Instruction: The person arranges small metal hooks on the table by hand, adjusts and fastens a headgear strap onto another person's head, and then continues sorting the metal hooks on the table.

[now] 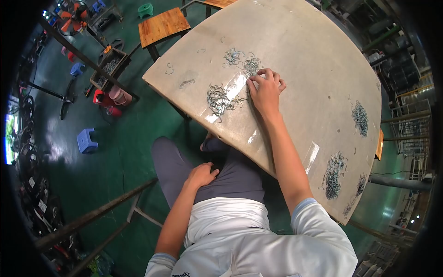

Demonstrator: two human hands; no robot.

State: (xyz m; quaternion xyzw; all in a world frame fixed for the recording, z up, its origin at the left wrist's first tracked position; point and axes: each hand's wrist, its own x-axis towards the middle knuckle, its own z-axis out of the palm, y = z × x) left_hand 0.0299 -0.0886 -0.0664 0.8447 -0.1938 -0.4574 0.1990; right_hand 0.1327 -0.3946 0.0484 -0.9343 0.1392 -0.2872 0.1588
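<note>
My right hand (266, 90) rests on the beige table (300, 60), its fingers bent, beside a small pile of thin metal hooks (252, 64). Whether anything is between its fingertips is too small to tell. My left hand (203, 175) lies on my lap with its fingers loosely spread and nothing in it. A larger heap of hooks (218, 99) sits near the table edge, left of my right hand. Another small pile (233, 57) lies just beyond it. Strips of clear tape (235, 82) are stuck to the tabletop.
More hook piles (334, 176) (360, 118) lie on the table's right side. Wooden stools (164, 27) stand past the far left edge. A blue stool (86, 141), a metal tray (109, 67) and red buckets (102, 98) are at the left. Metal bars (99, 213) cross the lower left.
</note>
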